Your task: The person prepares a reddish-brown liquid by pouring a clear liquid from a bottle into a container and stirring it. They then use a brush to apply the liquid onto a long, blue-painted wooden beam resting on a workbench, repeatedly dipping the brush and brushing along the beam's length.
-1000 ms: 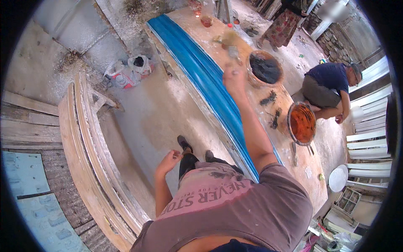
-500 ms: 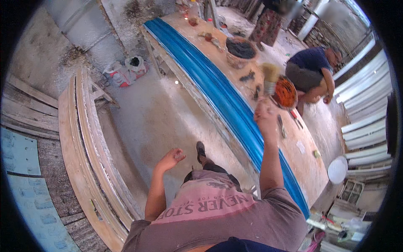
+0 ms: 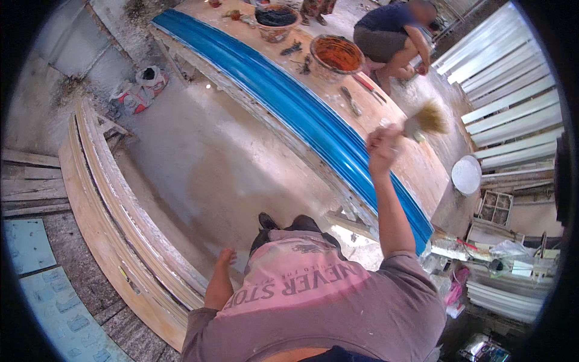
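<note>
My right hand (image 3: 384, 146) is closed around the handle of a wide paintbrush (image 3: 429, 119). Its pale bristles point right, above the near end of the workbench (image 3: 416, 163). A long blue ridged moulding (image 3: 271, 84) lies along the bench's left side, just beside and below that hand. My left hand (image 3: 225, 258) hangs low by my body with nothing visible in it; its fingers are loose and slightly blurred. On the bench stands a basin (image 3: 329, 73) stained orange-brown inside. Beyond it is another basin (image 3: 274, 34) with dark contents.
A trowel-like tool (image 3: 351, 101) and a red-handled tool (image 3: 369, 87) lie by the orange basin. A person (image 3: 395, 36) crouches past the bench. Long pale mouldings (image 3: 114, 223) stand at left, white strips (image 3: 512, 90) at right, with a white bucket (image 3: 466, 175) nearby.
My right hand has swung the brush from upright beside the orange basin to pointing right, nearer the bench end. My left hand has dropped closer to my body. The view has shifted.
</note>
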`<action>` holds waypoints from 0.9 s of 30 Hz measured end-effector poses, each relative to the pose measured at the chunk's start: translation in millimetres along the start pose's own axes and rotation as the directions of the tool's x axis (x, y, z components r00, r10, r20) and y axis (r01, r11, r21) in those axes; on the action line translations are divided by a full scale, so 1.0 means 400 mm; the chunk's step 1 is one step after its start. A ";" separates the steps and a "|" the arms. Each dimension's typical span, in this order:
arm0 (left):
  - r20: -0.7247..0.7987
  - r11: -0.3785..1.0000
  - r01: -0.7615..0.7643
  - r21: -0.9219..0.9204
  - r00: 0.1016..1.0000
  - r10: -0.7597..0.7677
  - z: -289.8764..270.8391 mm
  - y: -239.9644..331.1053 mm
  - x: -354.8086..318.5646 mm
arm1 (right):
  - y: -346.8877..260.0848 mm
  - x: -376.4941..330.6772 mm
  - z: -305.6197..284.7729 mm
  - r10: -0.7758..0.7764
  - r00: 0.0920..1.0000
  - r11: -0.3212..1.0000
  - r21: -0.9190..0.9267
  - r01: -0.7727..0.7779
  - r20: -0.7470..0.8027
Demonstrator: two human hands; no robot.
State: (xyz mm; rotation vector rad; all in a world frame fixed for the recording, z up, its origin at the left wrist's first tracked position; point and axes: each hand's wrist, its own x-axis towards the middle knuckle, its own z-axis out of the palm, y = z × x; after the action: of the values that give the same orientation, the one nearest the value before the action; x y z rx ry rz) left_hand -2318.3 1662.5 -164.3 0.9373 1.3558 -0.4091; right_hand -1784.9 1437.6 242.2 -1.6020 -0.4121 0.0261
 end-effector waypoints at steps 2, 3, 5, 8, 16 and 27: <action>-0.072 0.983 0.173 0.053 0.983 -0.169 0.013 -0.096 -0.017 | 0.055 -0.030 -0.083 0.222 0.965 0.734 -0.675 -0.073 0.137; -0.052 0.984 0.175 0.032 0.984 -0.173 0.030 -0.118 -0.029 | 0.098 -0.065 -0.136 0.369 0.926 0.827 -0.484 -0.287 0.081; -0.034 0.980 0.185 -0.069 0.982 -0.187 0.072 -0.190 -0.064 | 0.016 -0.110 -0.211 0.249 0.968 0.891 -0.394 -0.225 0.011; -0.140 0.978 -0.087 -0.187 0.988 0.061 0.157 -0.235 -0.063 | -0.050 -0.187 -0.385 0.027 0.989 0.999 -0.036 -0.032 -0.148; -0.093 0.955 -0.290 -0.071 0.955 0.283 0.465 -0.251 -0.011 | -0.011 -0.420 -0.755 0.352 0.936 0.829 -0.463 -0.314 -0.004; -0.121 0.953 -0.288 0.097 0.947 0.299 0.693 -0.366 -0.084 | -0.041 -0.690 -1.164 0.399 0.899 0.766 -0.475 -0.434 -0.178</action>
State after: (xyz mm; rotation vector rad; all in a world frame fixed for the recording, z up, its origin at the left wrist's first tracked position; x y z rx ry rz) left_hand -2255.3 1355.6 -198.1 1.2309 1.3017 -0.1731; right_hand -1923.0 914.0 233.1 -2.1895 0.0128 0.2214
